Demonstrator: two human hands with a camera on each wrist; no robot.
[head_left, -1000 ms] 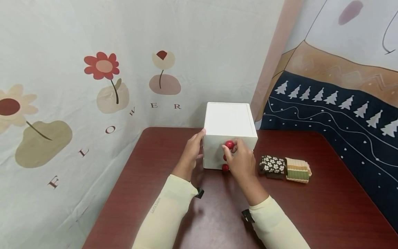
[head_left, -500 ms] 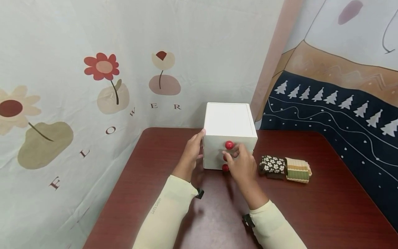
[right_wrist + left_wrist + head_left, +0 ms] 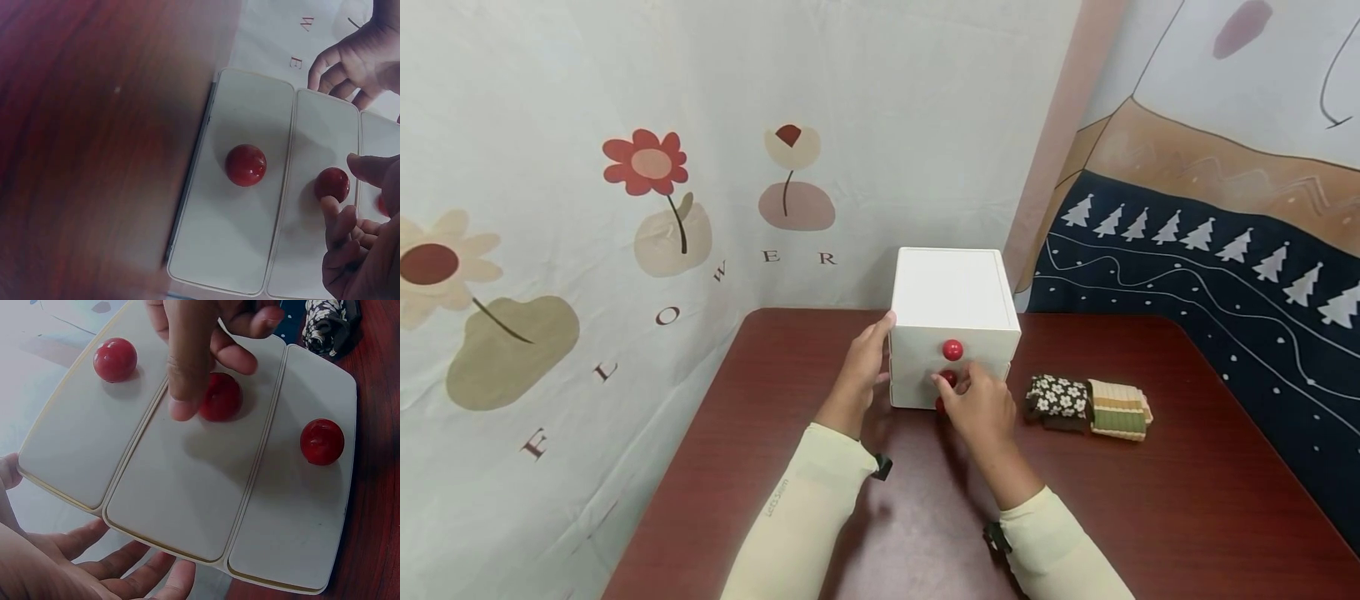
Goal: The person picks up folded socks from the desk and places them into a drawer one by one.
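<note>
A white three-drawer box [image 3: 955, 287] stands on the table, each drawer front bearing a round red knob. My left hand [image 3: 862, 367] rests on the box's left side, its fingers fairly straight along the wall and the thumb at the top front corner. My right hand [image 3: 983, 407] is at the middle knob [image 3: 220, 397], thumb on one side and curled fingers on the other. In the right wrist view a fingertip touches this knob. Above it the top knob [image 3: 952, 349] is free, and the bottom knob [image 3: 245, 165] is partly hidden in the head view. All drawers look closed.
Right of the box lie a folded dark cloth with white flowers [image 3: 1057, 397] and a folded striped cloth [image 3: 1118, 410] in cream, yellow and green. The red-brown table [image 3: 1210, 500] ends at the back against printed curtains [image 3: 865, 150].
My right hand has let go of the top knob and moved down to the middle one. The left hand and the box have stayed in place.
</note>
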